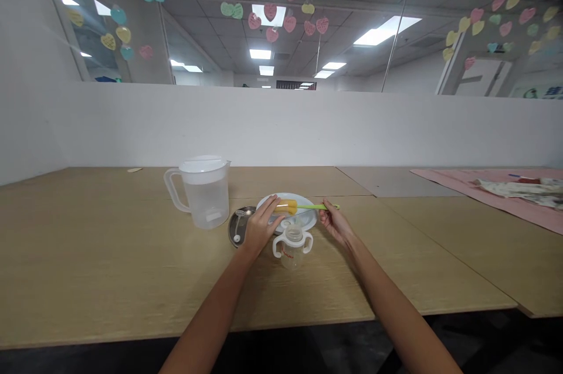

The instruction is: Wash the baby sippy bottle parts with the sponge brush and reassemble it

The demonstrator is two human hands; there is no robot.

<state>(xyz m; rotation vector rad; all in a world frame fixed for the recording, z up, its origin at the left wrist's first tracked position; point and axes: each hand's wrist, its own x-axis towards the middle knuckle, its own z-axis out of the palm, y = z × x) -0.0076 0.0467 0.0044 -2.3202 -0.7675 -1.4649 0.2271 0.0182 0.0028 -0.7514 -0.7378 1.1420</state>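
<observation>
A bottle brush with a yellow head [286,206] and a thin green handle [310,207] lies level above a white plate [288,196]. My left hand [263,223] is closed around the left end of the yellow head, partly hiding it. My right hand [333,223] pinches the green handle near its far end. Just below stands a clear baby bottle [292,252], upright with no cap on its neck, fitted with a white two-handled ring [294,236]. Small whitish parts lie on the plate, partly hidden. Behind my left hand, a metal dish [233,227] holds a straw with a weighted end [237,227].
A lidded translucent pitcher [206,195] stands left of the metal dish, its handle turned left. A pink cloth [457,183] with patterned fabric [523,191] on it lies at far right. A white wall [281,128] with windows bounds the wooden table [109,268] at the back.
</observation>
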